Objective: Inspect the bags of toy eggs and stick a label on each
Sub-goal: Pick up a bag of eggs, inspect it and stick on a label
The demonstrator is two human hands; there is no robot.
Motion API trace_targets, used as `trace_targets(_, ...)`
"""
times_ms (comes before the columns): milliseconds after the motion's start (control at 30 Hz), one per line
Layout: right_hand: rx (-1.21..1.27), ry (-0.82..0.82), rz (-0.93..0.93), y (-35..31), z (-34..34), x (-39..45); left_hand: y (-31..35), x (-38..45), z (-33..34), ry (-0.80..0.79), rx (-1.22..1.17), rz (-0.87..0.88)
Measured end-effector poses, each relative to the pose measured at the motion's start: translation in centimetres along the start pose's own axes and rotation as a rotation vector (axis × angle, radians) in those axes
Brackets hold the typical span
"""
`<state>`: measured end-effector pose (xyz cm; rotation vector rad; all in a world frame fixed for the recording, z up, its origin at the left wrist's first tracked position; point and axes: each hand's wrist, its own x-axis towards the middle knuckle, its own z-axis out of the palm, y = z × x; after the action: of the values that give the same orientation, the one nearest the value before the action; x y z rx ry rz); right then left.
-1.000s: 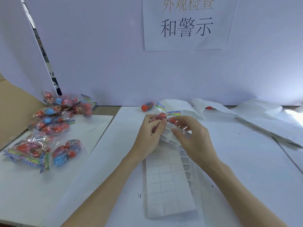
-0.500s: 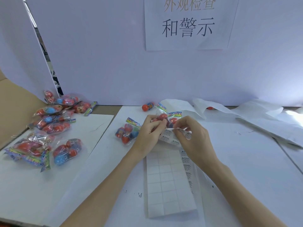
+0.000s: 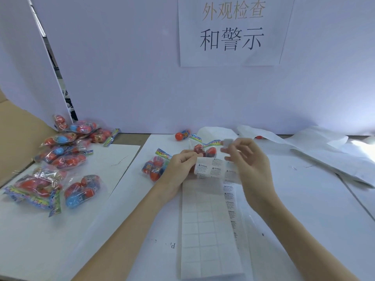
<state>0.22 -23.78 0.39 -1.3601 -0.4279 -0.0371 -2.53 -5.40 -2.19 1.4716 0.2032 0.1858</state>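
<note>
1. Now the left hand (image 3: pixel 183 162) pinches the white warning-label sheet (image 3: pixel 211 169); beyond it lies one clear bag (image 3: pixel 204 148) of red eggs
2. Right hand (image 3: pixel 246 157) pinches one blurred peeled label (image 3: pixel 227 142); another bag (image 3: pixel 155 168) lies left of the left hand

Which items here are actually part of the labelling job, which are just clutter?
In the job:
left hand holding label sheet
right hand pinching peeled label
egg bag behind sheet
pile of bags

Lying about:
wall sign
loose egg
crumpled backing paper

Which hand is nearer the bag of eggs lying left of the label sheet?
Left. The left hand lies right beside that bag, touching or overlapping its edge; the right hand is further right, beyond the label sheet.
</note>
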Motion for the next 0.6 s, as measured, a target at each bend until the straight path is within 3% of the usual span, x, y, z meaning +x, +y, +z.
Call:
trace_targets(100, -0.015, 0.195, 0.027, -0.4, -1.4, 0.8, 0.7, -0.5, 0.1, 0.035, 0.042, 0.093)
trace_targets(200, -0.035, 0.261, 0.052, -0.3, -2.2, 1.3, 0.7, -0.7, 0.1, 0.096, 0.151, 0.217)
trace_targets(367, -0.107, 0.195, 0.044, -0.2, -2.0, 1.1, 0.6, -0.5, -0.2, 0.102, 0.075, 0.308)
trace_targets(600, -0.148, -0.021, 0.113, 0.3, -0.8, 0.4, 0.7, -1.1, 0.7, 0.052, 0.084, 0.352)
